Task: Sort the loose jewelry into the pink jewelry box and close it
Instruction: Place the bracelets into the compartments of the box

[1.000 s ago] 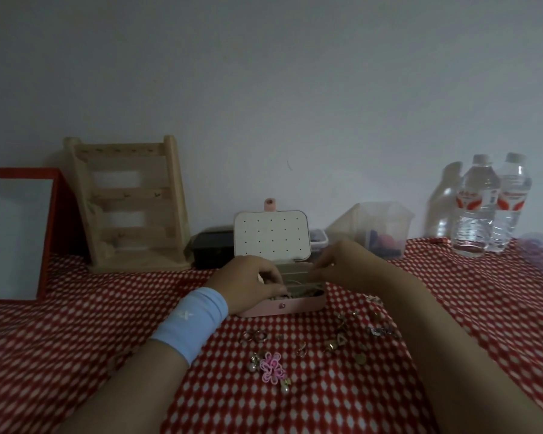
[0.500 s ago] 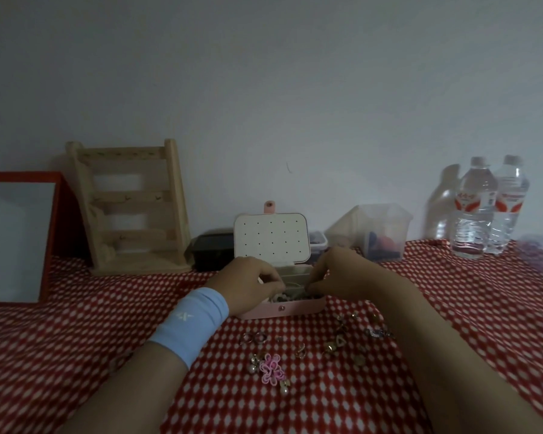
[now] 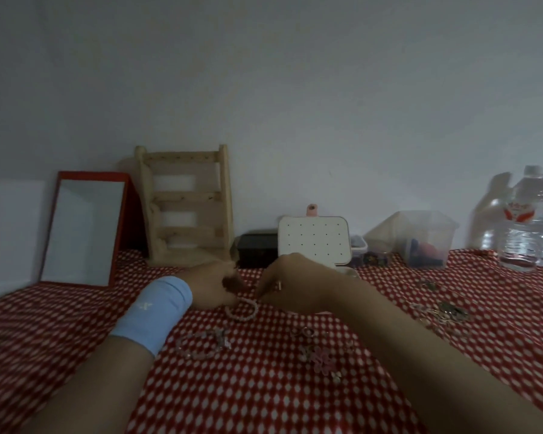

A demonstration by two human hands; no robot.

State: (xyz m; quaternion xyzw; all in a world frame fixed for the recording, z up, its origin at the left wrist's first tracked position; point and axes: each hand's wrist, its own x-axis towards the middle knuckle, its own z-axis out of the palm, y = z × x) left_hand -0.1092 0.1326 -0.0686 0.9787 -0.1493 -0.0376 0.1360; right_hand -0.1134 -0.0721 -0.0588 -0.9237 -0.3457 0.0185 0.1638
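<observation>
Tablecloth (image 3: pixel 264 396) is red-and-white checked, wristband (image 3: pixel 154 311) light blue, mirror frame (image 3: pixel 123 227) red.

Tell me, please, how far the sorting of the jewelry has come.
Done: cannot tell; the right hand hides the inside of the jewelry box. In hand: it and the left hand hold a pale bead bracelet beside the box. Left: a second bracelet, a pink flower piece and small pieces lie on the cloth; the box is open.
</observation>
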